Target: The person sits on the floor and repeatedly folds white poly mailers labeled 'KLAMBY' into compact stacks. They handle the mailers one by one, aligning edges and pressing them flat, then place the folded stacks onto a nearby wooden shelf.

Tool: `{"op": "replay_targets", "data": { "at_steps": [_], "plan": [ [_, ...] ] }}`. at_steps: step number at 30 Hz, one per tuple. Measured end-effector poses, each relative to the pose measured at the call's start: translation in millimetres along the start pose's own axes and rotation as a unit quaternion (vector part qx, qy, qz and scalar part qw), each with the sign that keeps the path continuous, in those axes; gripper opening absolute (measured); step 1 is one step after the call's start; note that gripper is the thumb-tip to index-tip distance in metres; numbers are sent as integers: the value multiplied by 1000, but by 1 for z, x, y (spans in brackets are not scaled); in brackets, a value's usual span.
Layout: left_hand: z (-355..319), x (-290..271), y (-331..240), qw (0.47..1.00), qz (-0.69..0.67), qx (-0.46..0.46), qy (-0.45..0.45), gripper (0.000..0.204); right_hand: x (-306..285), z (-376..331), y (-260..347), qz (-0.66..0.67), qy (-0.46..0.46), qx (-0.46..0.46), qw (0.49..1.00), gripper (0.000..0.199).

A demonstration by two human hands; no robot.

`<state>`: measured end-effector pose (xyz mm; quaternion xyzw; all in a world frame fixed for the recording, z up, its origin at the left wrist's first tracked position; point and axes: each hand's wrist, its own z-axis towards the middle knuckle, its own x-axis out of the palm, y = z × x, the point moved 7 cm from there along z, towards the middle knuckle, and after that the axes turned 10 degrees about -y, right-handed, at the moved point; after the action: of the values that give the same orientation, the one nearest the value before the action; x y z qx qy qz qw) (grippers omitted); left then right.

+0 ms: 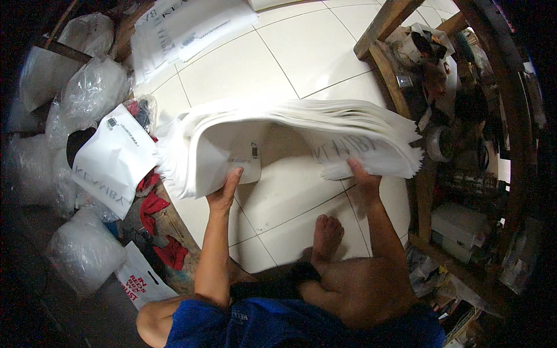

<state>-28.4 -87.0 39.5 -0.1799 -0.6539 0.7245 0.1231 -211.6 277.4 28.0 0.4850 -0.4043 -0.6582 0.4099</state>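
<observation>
A thick stack of white printed plastic bags [278, 113] is held up in both hands, arched in the middle and drooping at its two ends. My left hand [223, 191] grips the near edge of the left end, thumb lying on the inner face. At the right end, my right hand [364, 177] is closed on the near edge with its thumb on top. The layers fan out along both outer ends. The fingers under the stack are hidden.
White floor tiles [296, 214] lie beneath, with my bare foot [328, 235] on them. Another pile of white bags [185, 35] sits at the far left. Clear plastic bundles [87, 249] and a loose white bag [116, 159] crowd the left. A wooden shelf frame [386, 69] stands right.
</observation>
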Motion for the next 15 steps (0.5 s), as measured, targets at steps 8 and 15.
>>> {"op": "replay_targets", "data": {
  "at_steps": [8,15],
  "plan": [
    [48,-6,-19,994,71,70,-36,47,18,38,34,-25,9,73,997,59],
    [77,22,-23,916,-1,-314,249,63,36,116,46,-78,275,241,927,63]
  ]
}}
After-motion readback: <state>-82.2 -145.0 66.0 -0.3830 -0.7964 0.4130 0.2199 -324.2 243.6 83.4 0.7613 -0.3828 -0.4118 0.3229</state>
